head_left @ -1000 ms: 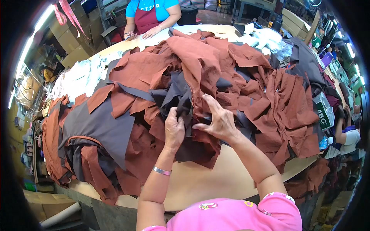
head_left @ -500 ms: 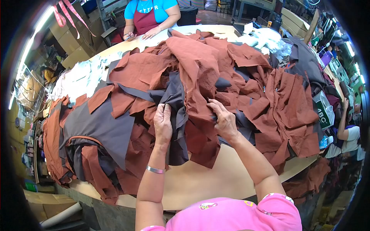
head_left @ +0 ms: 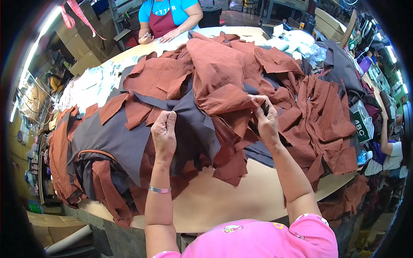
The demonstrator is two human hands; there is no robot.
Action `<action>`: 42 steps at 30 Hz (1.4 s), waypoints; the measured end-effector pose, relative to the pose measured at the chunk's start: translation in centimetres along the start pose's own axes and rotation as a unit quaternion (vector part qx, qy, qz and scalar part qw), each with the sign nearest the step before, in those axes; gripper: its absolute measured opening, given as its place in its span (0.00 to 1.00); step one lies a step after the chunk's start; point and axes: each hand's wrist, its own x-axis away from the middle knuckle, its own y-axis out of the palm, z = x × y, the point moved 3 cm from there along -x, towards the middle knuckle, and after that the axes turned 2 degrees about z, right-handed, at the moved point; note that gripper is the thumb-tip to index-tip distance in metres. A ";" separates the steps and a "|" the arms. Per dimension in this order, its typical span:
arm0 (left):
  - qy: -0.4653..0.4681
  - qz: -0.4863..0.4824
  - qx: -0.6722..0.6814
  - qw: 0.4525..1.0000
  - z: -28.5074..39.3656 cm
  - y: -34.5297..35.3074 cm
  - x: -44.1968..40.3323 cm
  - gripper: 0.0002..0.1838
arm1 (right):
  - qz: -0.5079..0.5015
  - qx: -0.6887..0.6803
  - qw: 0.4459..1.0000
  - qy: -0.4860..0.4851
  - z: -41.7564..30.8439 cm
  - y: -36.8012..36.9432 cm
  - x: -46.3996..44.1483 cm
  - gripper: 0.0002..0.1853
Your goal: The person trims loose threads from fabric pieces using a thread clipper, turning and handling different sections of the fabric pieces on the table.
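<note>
A large heap of rust-brown and dark grey fabric pieces [head_left: 159, 77] covers much of the table. My left hand [head_left: 164, 134] is closed in a pinch on the edge of a dark grey fabric piece [head_left: 193, 122]. Opposite it, my right hand [head_left: 266, 118] pinches the corner of a rust-brown fabric piece [head_left: 226, 99], which is folded over between the hands. Below them, more rust-brown cloth [head_left: 228, 167] hangs towards the bare tabletop [head_left: 215, 202]. Dark grey pieces [head_left: 260, 152] lie under the right wrist.
Across the table a person in a maroon apron [head_left: 162, 21] rests both hands on the surface. Pale fabric [head_left: 92, 84] lies at the left, and white plastic bags [head_left: 297, 43] at the back right. Another person's arm [head_left: 384, 124] shows at the far right.
My hands have moved apart, the left to the left and the right to the right and up. The dark grey piece is spread wider, and the rust-brown cloth is folded sideways.
</note>
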 end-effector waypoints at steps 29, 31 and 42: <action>-0.231 -0.048 0.398 0.887 -0.6 4.2 9.0 0.16 | -0.223 0.162 0.957 0.088 -3.0 3.4 10.5 0.07; -0.278 -0.067 0.487 0.825 0.6 3.9 8.6 0.16 | -0.244 0.185 0.950 0.067 -3.4 3.3 11.3 0.05; -0.463 -0.181 0.648 0.577 0.0 6.3 12.9 0.07 | -0.321 0.112 0.935 0.098 -3.1 2.9 14.5 0.05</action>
